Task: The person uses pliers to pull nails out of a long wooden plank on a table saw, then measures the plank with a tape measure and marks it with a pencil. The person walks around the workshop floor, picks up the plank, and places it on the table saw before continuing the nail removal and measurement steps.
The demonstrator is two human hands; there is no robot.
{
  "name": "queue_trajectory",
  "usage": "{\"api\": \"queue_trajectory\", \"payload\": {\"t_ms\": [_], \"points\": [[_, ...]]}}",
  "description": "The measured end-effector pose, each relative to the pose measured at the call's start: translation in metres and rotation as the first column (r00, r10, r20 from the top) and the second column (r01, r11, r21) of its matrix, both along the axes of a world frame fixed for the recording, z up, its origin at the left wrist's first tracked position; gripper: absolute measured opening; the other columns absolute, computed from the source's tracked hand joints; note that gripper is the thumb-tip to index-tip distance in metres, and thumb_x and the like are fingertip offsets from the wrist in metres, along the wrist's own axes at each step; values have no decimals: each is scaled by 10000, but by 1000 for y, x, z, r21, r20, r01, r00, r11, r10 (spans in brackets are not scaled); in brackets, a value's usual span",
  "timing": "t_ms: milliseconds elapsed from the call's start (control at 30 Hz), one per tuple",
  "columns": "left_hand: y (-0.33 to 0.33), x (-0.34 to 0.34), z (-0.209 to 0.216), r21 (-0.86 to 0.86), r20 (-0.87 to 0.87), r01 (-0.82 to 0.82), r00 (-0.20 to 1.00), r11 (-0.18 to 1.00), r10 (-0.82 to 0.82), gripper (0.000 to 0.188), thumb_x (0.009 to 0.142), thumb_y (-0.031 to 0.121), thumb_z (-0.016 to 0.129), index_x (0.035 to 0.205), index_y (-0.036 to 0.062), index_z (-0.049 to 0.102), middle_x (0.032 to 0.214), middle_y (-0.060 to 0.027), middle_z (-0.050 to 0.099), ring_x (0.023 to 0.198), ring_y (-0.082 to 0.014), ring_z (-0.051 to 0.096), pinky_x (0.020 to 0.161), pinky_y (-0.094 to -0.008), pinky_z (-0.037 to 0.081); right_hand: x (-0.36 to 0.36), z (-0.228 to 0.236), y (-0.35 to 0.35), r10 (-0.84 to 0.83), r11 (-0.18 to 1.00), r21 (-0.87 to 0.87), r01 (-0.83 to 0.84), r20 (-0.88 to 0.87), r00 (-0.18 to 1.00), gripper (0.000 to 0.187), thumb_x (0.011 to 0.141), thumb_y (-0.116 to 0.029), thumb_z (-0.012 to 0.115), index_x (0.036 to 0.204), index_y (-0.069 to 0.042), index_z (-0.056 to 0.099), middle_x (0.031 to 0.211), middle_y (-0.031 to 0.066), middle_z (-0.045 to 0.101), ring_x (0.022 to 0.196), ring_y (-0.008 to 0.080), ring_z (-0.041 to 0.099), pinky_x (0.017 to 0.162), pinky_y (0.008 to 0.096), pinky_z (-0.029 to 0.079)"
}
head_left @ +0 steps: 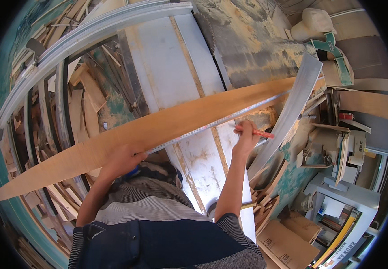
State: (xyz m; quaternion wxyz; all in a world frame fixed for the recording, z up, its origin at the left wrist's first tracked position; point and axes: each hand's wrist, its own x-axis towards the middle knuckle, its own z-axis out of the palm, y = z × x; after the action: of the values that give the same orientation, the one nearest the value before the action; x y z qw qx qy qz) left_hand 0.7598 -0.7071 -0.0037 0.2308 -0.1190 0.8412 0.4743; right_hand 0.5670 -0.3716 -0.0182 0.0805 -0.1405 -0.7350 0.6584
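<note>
There's your long, smooth brown board (pixel 180 116) aslant across the scuffed pale metal table (pixel 158 67), tapering to a left tip that juts over dark rails (pixel 64 107). Your left hand (pixel 124 160) pinches the tape measure (pixel 216 122) at the near edge; your right hand (pixel 246 138) grips a red marker (pixel 263 133). Beyond, the table runs toward a toothed saw blade (pixel 204 30); wood offcuts (pixel 91 89) crowd below.
</note>
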Motion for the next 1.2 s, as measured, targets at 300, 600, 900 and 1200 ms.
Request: {"api": "queue_trajectory", "payload": {"t_ms": [300, 600, 900, 1200], "points": [[17, -26, -16, 114, -25, -50, 998, 992, 53, 258, 901, 249, 684, 884, -7, 700, 682, -157, 616, 646, -226, 623, 645, -389, 485, -30, -38, 2, 135, 752, -659, 18, 181, 974, 245, 1063, -337, 516, 1088, -110, 603, 895, 5, 661, 485, 76, 376, 396, 247, 318], [-118, 113, -10, 34, 91, -221, 972, 975, 217, 288, 925, 310, 702, 915, 29, 763, 766, -86, 713, 715, -163, 632, 698, -355, 499, -82, -63, -9, 321, 786, -610, -99, 265, 909, 200, 986, -285, 649, 837, -152, 659, 561, -46, 417, 403, 57, 297, 363, 227, 205], [-110, 359, 10, -59, -32, -610, 792, 790, 609, 294, 930, 295, 714, 951, 4, 749, 704, -124, 653, 635, -164, 577, 615, -352, 468, -7, -53, -139, 723, 599, -627, -498, 156, 673, 202, 1051, -302, 577, 981, -112, 589, 755, -4, 587, 424, 45, 374, 331, 212, 291], [-122, 559, 52, -476, -169, -752, 587, 456, 792, 256, 928, 318, 697, 948, 76, 782, 776, -129, 703, 697, -260, 650, 666, -390, 497, 143, -33, -243, 806, 590, -434, -681, 259, 533, 249, 991, -317, 679, 917, -94, 597, 625, -13, 498, 404, 55, 330, 333, 242, 225]]}}
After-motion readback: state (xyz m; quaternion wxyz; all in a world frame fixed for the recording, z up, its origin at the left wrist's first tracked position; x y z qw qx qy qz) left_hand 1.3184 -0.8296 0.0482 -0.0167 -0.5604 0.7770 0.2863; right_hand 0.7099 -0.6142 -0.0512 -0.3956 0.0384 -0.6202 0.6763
